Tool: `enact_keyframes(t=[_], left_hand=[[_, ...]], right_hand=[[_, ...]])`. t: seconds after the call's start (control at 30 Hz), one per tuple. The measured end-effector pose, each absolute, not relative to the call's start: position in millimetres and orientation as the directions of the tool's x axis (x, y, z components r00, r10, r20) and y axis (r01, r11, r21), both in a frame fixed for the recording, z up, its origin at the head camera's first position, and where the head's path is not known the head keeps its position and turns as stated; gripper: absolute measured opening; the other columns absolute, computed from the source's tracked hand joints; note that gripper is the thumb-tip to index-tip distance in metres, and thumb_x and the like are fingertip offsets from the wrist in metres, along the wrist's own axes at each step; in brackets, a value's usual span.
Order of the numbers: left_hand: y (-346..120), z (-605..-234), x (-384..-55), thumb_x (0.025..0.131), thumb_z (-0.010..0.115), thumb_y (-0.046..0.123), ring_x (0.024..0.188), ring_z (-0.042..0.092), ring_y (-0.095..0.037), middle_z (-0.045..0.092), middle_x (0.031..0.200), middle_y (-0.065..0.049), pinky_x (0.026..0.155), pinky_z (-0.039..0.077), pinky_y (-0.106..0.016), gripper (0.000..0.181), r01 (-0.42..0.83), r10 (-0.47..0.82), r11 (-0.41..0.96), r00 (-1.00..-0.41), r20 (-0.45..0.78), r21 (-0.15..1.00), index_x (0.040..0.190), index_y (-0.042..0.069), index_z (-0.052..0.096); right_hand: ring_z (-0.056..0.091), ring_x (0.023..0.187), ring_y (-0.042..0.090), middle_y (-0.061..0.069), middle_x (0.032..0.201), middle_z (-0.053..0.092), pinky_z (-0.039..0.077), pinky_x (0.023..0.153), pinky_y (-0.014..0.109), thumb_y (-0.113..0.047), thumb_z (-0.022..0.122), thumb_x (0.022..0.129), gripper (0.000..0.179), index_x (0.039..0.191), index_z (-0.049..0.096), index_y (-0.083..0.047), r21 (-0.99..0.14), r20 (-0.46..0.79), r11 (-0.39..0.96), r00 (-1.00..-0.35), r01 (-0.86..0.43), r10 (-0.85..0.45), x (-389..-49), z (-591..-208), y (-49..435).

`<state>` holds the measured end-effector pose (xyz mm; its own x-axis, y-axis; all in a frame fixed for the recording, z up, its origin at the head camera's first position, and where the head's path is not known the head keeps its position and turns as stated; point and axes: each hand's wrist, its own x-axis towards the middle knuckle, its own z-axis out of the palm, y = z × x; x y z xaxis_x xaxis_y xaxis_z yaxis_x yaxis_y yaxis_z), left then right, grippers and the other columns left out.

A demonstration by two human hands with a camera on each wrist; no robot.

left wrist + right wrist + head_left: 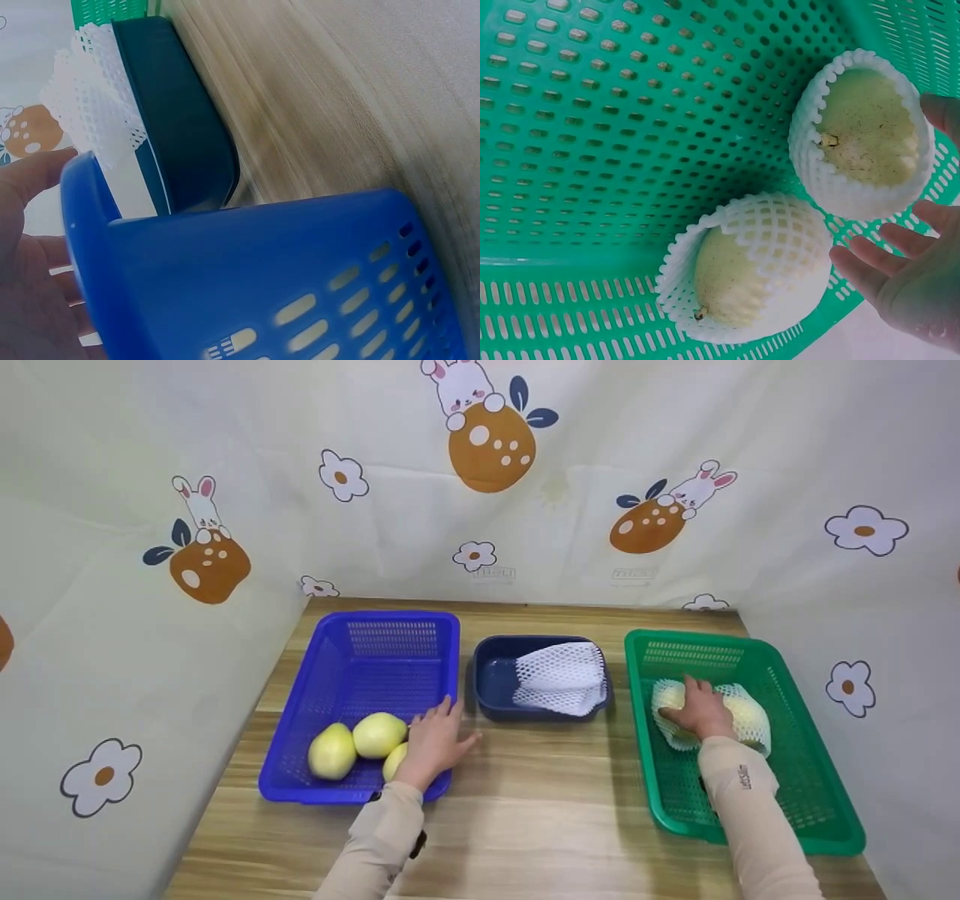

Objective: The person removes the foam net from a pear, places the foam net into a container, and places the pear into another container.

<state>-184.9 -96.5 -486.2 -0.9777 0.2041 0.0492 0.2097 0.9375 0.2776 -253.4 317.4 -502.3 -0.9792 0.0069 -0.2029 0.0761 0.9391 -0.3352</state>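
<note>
In the head view my left hand [436, 741] is over the right rim of the blue basket [296, 720], fingers extended beside several pale yellow-green pears [332, 751]. The left wrist view shows that hand [34, 247] behind the blue rim, its thumb apart from the other fingers. My right hand [703, 709] reaches into the green basket [814, 742], above two pears in white foam nets. The right wrist view shows one netted pear [866, 127] by the thumb and another netted pear [735, 274] near the fingertips; the hand [922, 277] is spread, with no grip visible.
A small dark blue bin [495, 679] stands between the two baskets, holding empty white foam nets [562, 675]. All stand on a wood-grain table [540, 802]. A printed cloth [390, 540] encloses the back and sides.
</note>
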Motion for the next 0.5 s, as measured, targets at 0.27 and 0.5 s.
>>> enact_keyframes(t=[0.27,0.5], left_hand=[[-96.6,-484.1,-183.4,0.078,0.061,0.041,0.107,0.045,-0.039,0.042,0.128,-0.021,0.087,0.032,-0.055,0.064,0.215,0.204,0.935,-0.977,0.068,0.28,0.126,0.002,0.045],[-97.0,-486.4,-184.6,0.078,0.059,0.045,0.108,0.045,-0.038,0.042,0.128,-0.02,0.087,0.032,-0.055,0.065,0.212,0.202,0.941,-0.977,0.063,0.264,0.125,0.003,0.047]], right_hand=[[0.022,0.11,0.058,0.038,0.125,0.019,0.026,0.086,0.063,-0.03,0.062,0.08,0.084,0.134,0.013,0.009,-0.359,-0.285,0.928,-0.959,0.103,-0.004,-255.6,-512.1,311.2],[0.025,0.105,0.06,0.041,0.121,0.02,0.026,0.086,0.063,-0.023,0.07,0.073,0.09,0.133,0.013,0.013,-0.326,-0.226,0.943,-0.974,0.068,-0.007,-256.9,-518.0,307.0]])
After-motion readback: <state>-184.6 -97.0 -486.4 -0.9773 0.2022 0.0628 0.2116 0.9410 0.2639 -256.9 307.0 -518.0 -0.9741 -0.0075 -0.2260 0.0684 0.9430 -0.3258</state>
